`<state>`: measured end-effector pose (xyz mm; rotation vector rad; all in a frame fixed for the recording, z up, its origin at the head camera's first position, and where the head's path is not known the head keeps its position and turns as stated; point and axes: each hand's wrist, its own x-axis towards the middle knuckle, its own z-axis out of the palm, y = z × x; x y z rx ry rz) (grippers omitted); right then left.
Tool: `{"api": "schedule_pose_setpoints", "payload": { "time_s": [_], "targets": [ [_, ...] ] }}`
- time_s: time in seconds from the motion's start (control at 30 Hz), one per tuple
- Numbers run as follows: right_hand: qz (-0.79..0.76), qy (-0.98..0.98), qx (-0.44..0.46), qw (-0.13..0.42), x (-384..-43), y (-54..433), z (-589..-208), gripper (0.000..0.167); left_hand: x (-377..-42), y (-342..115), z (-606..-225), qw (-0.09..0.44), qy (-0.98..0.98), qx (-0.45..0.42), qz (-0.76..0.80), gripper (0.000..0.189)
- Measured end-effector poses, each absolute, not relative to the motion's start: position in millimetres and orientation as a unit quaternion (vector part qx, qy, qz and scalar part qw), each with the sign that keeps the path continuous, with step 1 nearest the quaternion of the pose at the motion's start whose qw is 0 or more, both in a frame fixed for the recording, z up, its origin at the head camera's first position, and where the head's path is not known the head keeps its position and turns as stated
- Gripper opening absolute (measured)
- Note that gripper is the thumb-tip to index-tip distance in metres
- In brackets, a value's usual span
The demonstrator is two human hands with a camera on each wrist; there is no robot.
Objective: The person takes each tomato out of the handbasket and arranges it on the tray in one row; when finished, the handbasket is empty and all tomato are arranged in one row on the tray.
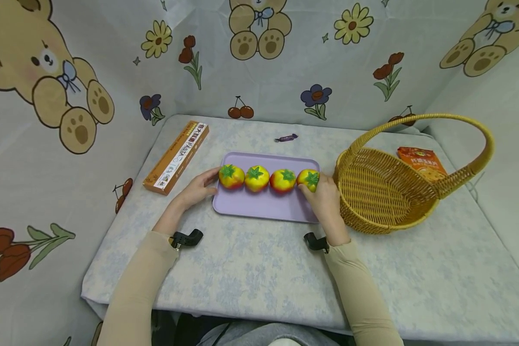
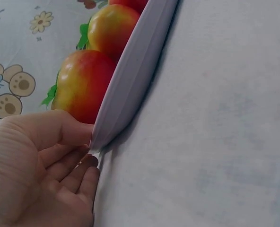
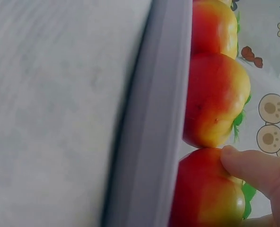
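Several red-and-yellow fruits with green leafy tops stand in a row on a lilac tray [image 1: 263,206]. My right hand [image 1: 326,199] holds the rightmost fruit [image 1: 308,179]; in the right wrist view its thumb [image 3: 253,168] presses on that fruit [image 3: 206,189], while its other fingers are mostly hidden. At the tray's left end, my left hand [image 1: 197,187] pinches the rim beside the leftmost fruit [image 1: 231,178]. The left wrist view shows the thumb [image 2: 66,130] against the tray edge [image 2: 126,90], with the curled fingers below it.
A yellow wicker basket [image 1: 385,226] with a tall handle stands close to the right of the tray. Behind it lies an orange packet [image 1: 423,162]. A long pasta box [image 1: 177,157] is at the left, and a small purple wrapped candy [image 1: 286,138] lies beyond the tray.
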<state>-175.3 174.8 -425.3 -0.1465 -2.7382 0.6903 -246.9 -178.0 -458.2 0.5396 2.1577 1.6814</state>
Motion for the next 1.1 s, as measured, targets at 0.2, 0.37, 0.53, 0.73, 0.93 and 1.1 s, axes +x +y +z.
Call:
{"api": "schedule_pose_setpoints", "payload": {
  "time_s": [0.2, 0.37, 0.53, 0.73, 0.93, 1.1],
  "targets": [
    [0.241, -0.958, -0.051, 0.147, -175.4, 175.9, -427.6, 0.067, -234.8, -175.5, -436.9, 0.183, 0.759, 0.193, 0.595, 0.066],
    [0.239, -0.959, -0.055, 0.142, -176.2, 176.4, -427.9, 0.069, -234.0, -175.5, -436.8, 0.183, 0.755, 0.195, 0.598, 0.067],
    [0.236, -0.96, -0.052, 0.14, -175.4, 177.3, -427.7, 0.072, -232.5, -174.6, -436.4, 0.186, 0.751, 0.192, 0.603, 0.066],
    [0.239, -0.959, -0.046, 0.149, -175.2, 177.9, -427.6, 0.07, -232.5, -174.3, -436.2, 0.188, 0.75, 0.193, 0.604, 0.066],
    [0.241, -0.957, -0.04, 0.153, -175.0, 177.1, -426.0, 0.067, -233.0, -175.5, -437.0, 0.189, 0.754, 0.189, 0.6, 0.067],
    [0.287, -0.946, -0.04, 0.147, -170.0, 175.2, -413.0, 0.067, -233.2, -177.1, -436.4, 0.198, 0.751, 0.181, 0.604, 0.068]
  ]
}}
